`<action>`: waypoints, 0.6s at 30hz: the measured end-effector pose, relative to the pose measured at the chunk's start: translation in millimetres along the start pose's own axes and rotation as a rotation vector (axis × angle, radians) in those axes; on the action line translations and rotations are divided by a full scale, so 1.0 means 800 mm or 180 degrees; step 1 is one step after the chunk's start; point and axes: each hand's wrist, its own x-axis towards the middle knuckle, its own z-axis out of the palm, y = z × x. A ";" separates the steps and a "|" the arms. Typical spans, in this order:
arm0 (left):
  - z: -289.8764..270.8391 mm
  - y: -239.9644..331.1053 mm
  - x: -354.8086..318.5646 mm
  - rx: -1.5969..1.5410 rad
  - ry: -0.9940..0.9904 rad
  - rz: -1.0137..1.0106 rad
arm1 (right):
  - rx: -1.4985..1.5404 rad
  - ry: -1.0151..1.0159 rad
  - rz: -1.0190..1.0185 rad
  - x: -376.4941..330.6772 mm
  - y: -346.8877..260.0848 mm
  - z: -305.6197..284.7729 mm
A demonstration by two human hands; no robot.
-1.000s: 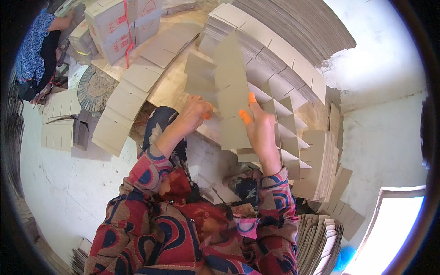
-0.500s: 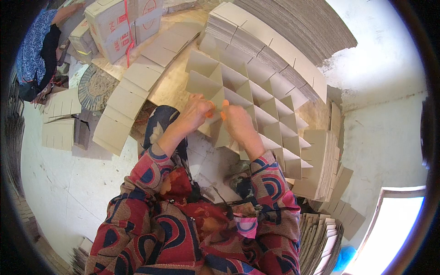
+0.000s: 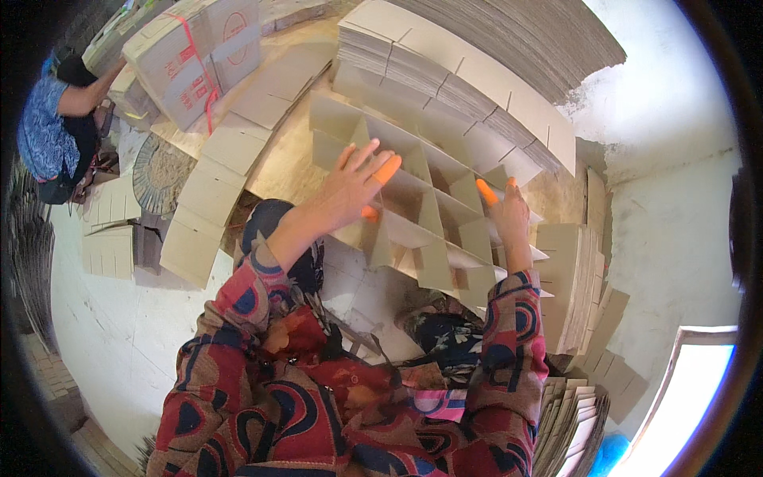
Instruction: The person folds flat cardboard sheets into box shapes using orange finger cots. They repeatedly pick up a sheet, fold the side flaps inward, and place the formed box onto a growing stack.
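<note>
A grid of interlocked cardboard dividers (image 3: 397, 137) stands on the worktop in front of me, its cells opening upward. My left hand (image 3: 354, 184) lies over its left part, fingers stretched out and spread, with orange covers on some fingertips. At the grid's right side is my right hand (image 3: 513, 219), its orange-covered fingers apart and touching or close to the panel edges. Neither hand visibly grips a panel, though the right palm's underside is hidden.
Behind the grid lies a stack of slotted cardboard strips (image 3: 433, 52). More strips (image 3: 218, 171) fan out at left, near a taped carton (image 3: 171, 75). Another stack (image 3: 560, 278) stands at right. A co-worker in a blue patterned top (image 3: 44, 131) reaches toward the carton at far left.
My hands have parted from close together at the grid's near left. The left now spreads over the cells; the right has moved to the right side. The co-worker's arm shows more fully.
</note>
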 end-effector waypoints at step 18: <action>-0.023 -0.021 0.028 0.0254 -0.0121 0.1080 | 0.0663 -0.1170 -0.0300 -0.070 -0.127 -0.129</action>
